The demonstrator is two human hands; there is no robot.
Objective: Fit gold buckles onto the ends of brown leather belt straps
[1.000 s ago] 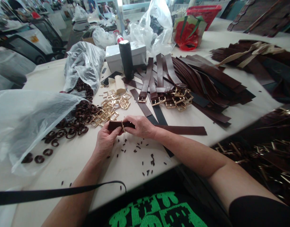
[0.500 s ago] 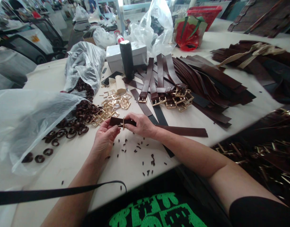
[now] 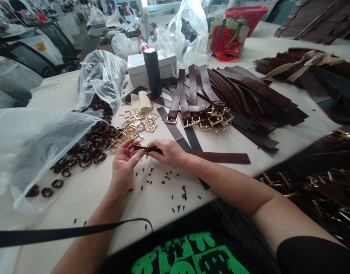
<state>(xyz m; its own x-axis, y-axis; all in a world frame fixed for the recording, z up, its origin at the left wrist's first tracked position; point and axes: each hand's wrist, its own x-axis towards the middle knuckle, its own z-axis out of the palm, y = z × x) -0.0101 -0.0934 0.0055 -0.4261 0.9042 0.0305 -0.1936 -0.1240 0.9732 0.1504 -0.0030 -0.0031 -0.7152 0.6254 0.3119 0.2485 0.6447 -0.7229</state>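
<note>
A dark brown leather belt strap [image 3: 220,157] runs from the right across the table and under my right hand [image 3: 169,153]. That hand grips the strap close to its left end, fingers wrapped round it. A gold buckle [image 3: 147,151] sits around the strap between my two hands. With thumb and fingers, my left hand [image 3: 125,158] pinches the strap's tip just left of the buckle. Part of the buckle is hidden by my fingers. Small dark leather bits [image 3: 166,177] lie scattered below my hands.
Loose gold buckles [image 3: 137,123] and a heap of brown leather loops [image 3: 97,133] lie beyond my left hand, beside plastic bags [image 3: 102,72]. Buckled belts [image 3: 180,95] and stacked straps [image 3: 249,91] fill the back right. A black cylinder [image 3: 152,72] stands before a white box [image 3: 135,72].
My left hand has shifted slightly left and its fingers have loosened a little. The strap's end now appears turned more edge-on, and the buckle has tilted. My right hand has barely moved.
</note>
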